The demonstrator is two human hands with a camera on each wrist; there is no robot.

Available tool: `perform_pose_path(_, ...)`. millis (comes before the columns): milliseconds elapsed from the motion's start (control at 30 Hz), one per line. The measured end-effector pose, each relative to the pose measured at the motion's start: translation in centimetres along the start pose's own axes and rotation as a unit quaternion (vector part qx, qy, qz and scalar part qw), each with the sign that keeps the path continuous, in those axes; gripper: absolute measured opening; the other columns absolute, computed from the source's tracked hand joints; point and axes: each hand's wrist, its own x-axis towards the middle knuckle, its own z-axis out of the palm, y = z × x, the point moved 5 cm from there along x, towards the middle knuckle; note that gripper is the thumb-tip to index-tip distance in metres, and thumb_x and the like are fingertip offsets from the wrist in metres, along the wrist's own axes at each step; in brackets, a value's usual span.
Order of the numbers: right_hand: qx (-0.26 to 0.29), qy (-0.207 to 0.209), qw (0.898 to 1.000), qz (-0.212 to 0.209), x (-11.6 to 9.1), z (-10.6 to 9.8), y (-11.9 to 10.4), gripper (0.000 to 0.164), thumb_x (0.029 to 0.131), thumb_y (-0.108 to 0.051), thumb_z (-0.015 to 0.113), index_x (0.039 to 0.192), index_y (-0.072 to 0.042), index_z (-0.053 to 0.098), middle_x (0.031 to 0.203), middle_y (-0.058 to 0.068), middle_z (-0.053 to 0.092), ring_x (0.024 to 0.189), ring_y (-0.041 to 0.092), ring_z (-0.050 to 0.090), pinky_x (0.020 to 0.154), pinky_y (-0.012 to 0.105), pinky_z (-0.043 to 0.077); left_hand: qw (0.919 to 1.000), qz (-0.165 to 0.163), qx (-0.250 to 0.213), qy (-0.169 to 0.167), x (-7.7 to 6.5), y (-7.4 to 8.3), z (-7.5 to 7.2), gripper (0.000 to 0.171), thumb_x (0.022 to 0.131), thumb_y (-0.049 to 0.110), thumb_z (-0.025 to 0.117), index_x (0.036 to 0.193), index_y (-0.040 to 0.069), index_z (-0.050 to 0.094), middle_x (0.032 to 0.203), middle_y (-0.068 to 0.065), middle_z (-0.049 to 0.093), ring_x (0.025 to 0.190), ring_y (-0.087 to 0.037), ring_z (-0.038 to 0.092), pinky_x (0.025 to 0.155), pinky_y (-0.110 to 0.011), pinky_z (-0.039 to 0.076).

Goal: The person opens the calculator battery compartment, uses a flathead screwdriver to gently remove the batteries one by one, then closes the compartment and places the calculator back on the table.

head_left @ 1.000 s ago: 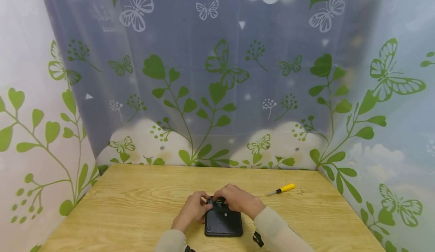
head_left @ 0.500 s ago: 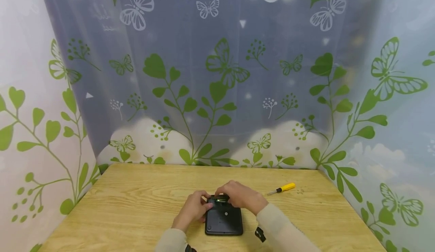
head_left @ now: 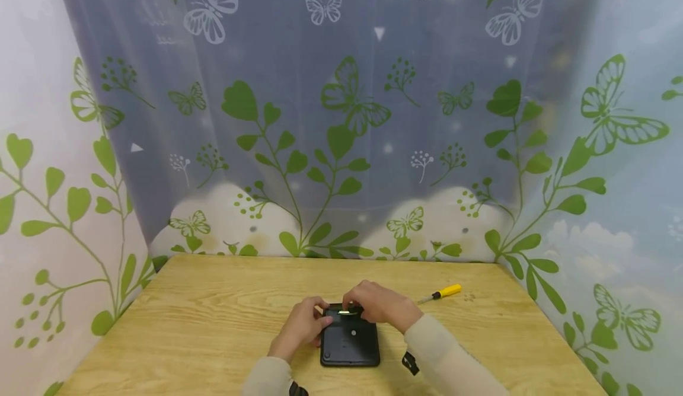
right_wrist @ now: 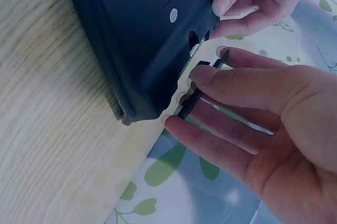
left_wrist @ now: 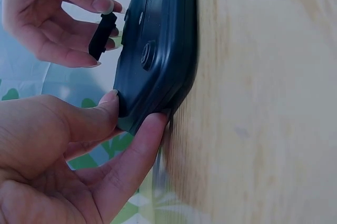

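Observation:
A black device [head_left: 349, 348], probably a calculator turned face down, lies on the table with a small round white sticker [right_wrist: 174, 15] and a round foot [left_wrist: 148, 54] on its back. My left hand [head_left: 300, 326] grips its far left corner between thumb and fingers. Between the thumb and fingers of my right hand [head_left: 380, 305] is a small black cover [right_wrist: 190, 103], held just off the device's far edge. A slot in that edge lets a strip of green circuit board [right_wrist: 194, 54] show. The inside of the slot is mostly hidden.
To the right, a screwdriver [head_left: 447, 291] with a yellow handle lies on the wooden table [head_left: 224, 307]. Tiny screws [head_left: 469, 297] seem to lie beside it, too small to make out well. A patterned curtain [head_left: 299, 165] encloses the table's back and sides.
My right hand has moved slightly up and away from the device with the black cover, and a bright strip shows at the slot. My left hand keeps its grip on the corner.

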Motion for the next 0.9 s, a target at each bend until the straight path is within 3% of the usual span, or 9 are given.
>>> perform_pose_path(333,0.006,-0.013,1.000,0.008,-0.5,-0.1,0.2,0.037,0.080,0.003,0.072,0.109,-0.019,0.069,0.107,-0.005,0.068,0.092,0.010,0.063,0.077,0.023,0.055,0.9999,-0.004,-0.010,-0.005,0.0,0.0,0.2,0.029,0.089,0.007,0.065,0.117,-0.001,0.059,0.085,-0.014,0.062,0.058,-0.019,0.063,0.046,-0.031,0.057)
perform_pose_path(600,0.002,-0.012,1.000,0.012,-0.9,-0.4,0.8,0.037,0.079,0.006,0.071,0.105,-0.020,0.070,0.099,-0.005,0.067,0.077,0.005,0.053,0.068,0.021,0.050,0.9999,-0.009,-0.008,-0.005,0.0,-0.5,0.2,0.030,0.089,0.007,0.065,0.118,0.000,0.058,0.086,-0.013,0.061,0.060,-0.018,0.063,0.047,-0.030,0.057)
perform_pose_path(900,0.012,-0.011,1.000,0.018,-1.6,-0.1,1.9,0.037,0.077,0.008,0.072,0.101,-0.020,0.071,0.096,-0.004,0.066,0.076,0.005,0.052,0.067,0.021,0.050,0.9998,-0.013,-0.010,-0.009,0.1,-0.4,0.2,0.031,0.090,0.007,0.064,0.119,0.000,0.058,0.087,-0.013,0.061,0.062,-0.018,0.063,0.047,-0.030,0.057)
